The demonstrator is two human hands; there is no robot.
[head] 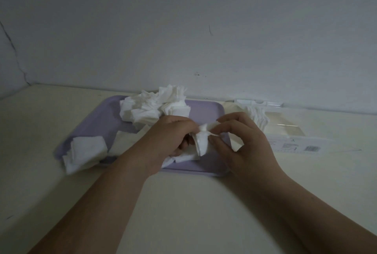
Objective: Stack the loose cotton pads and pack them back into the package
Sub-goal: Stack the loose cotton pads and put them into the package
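Both forearms extend from the near edge across the cream table (193,202) toward a lilac tray (206,115). The left hand (167,135) is curled shut around the lower end of a crumpled cotton pad (201,141) above the tray's near half; further white pad material lies beneath this hand on the tray. The right hand (242,137) pinches the upper end of the same pad between thumb and forefinger, so both grips are closed on it. A flattened group of pads (85,154) overhangs the tray's near-left corner. A loose pile of pads (155,107) occupies the tray's far side. To the right of the tray, the clear package (285,129) lies on the table, with a row of pads visible inside its far end.
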